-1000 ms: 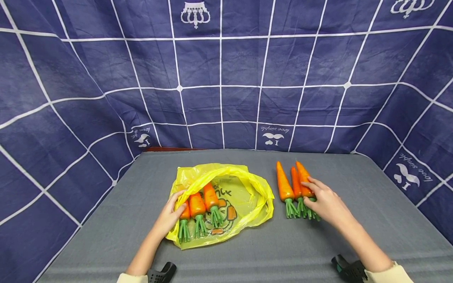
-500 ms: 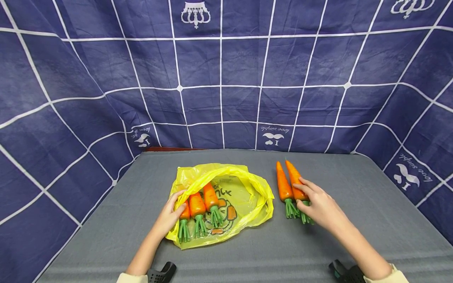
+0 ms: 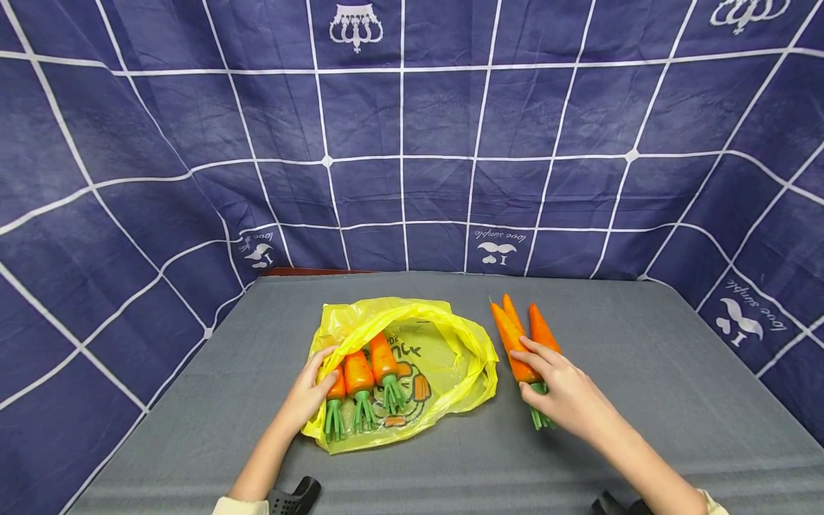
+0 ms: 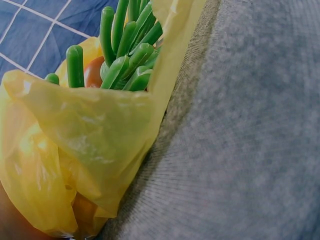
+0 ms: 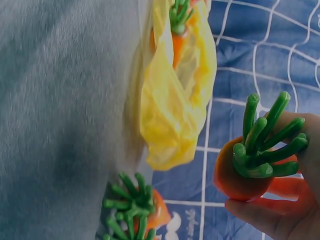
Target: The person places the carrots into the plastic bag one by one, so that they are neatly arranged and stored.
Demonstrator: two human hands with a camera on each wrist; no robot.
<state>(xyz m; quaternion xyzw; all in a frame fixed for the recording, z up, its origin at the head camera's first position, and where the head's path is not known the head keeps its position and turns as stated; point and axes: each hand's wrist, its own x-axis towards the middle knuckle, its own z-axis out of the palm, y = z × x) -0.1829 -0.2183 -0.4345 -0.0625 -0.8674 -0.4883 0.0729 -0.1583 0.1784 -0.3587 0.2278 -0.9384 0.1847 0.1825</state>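
Note:
My right hand (image 3: 563, 386) grips an orange carrot (image 3: 511, 343) near its green stubby top. In the right wrist view that carrot (image 5: 240, 175) sits between thumb and fingers, raised off the table. Two more carrots lie close by: one (image 3: 509, 304) partly behind the held carrot, the other (image 3: 543, 329) partly covered by my hand. At the left, my left hand (image 3: 309, 393) holds the side of a yellow plastic bag (image 3: 473, 343) at its open mouth. Three carrots (image 3: 359, 372) are inside the bag, green tops toward me, their tips hidden under the yellow film.
A grey cloth-covered table (image 3: 450, 465) carries everything. Dark blue curtains (image 3: 438, 193) with white grid lines stand behind it and at both sides. A printed cartoon figure (image 3: 421, 386) shows on the bag. Black wrist devices (image 3: 296, 496) are worn near both sleeves.
My right hand has picked up the rightmost carrot of the loose three and carried it left, over the other two, toward the bag. The left hand and the bag have stayed in place.

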